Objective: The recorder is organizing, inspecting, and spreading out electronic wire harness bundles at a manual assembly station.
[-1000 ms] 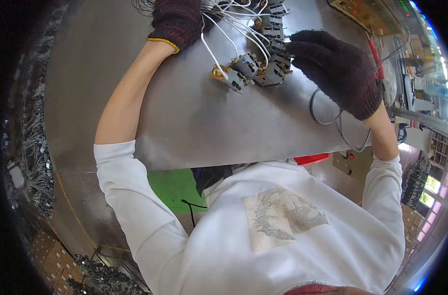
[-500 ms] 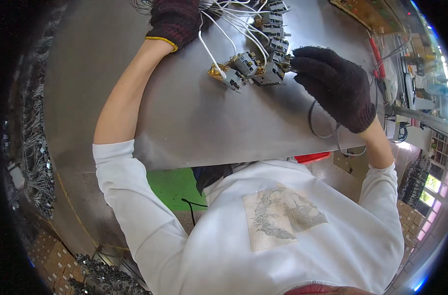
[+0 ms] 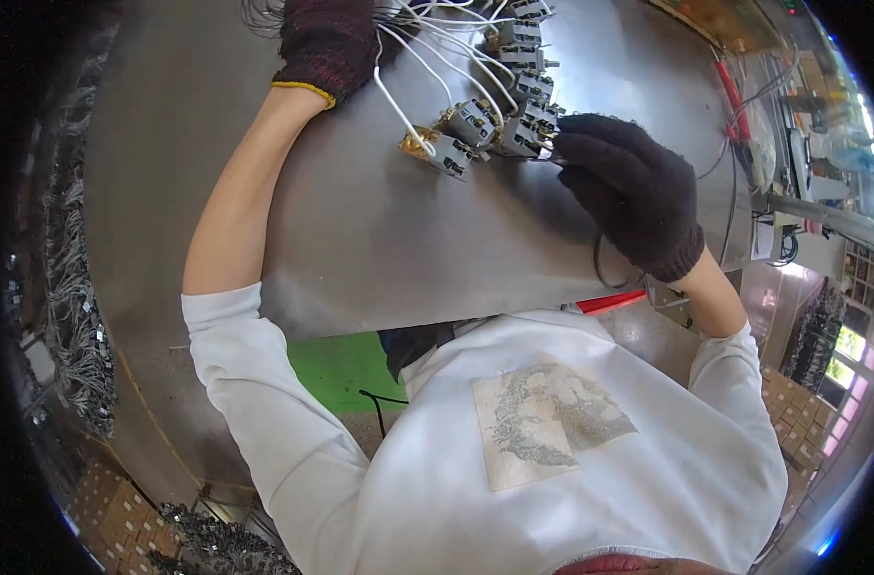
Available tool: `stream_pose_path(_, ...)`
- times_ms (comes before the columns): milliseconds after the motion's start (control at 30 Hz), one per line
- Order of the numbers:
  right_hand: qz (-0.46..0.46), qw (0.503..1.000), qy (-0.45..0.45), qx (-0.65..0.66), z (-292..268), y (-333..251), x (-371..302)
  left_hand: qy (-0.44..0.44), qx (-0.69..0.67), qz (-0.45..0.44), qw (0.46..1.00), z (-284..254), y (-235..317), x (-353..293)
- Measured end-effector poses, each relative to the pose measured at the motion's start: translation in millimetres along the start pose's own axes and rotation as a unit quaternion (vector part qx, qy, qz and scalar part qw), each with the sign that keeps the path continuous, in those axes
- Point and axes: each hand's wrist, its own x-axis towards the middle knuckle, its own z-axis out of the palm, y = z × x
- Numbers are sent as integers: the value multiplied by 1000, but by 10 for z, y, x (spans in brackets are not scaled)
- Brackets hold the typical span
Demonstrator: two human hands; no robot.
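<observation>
Wide fisheye view, brightly lit: pale glare washes the metal surface (image 3: pixel 389 278) near the top, soft shadow falls below the grey blocks (image 3: pixel 449 153), windows (image 3: pixel 850 343) at right glow overexposed, straight lines bend toward the black rim.

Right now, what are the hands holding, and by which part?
Left hand: white wires, by the bunched part away from the grey blocks. Right hand: can't tell, fingertips too hidden.

Metal table (image 3: pixel 389 249) (grey components (image 3: pixel 519 135) atop)
</observation>
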Motion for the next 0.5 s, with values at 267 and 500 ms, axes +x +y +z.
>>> stream_pose_path(267, -61, 997, -23, -46, -86, 122, 88, 19, -19, 57, 998, -164, -113, -25)
stream_pose_path(500, -44, 996, -38, -70, -152, 227, 150, -181, -204, 252, 928, -1087, -352, 121)
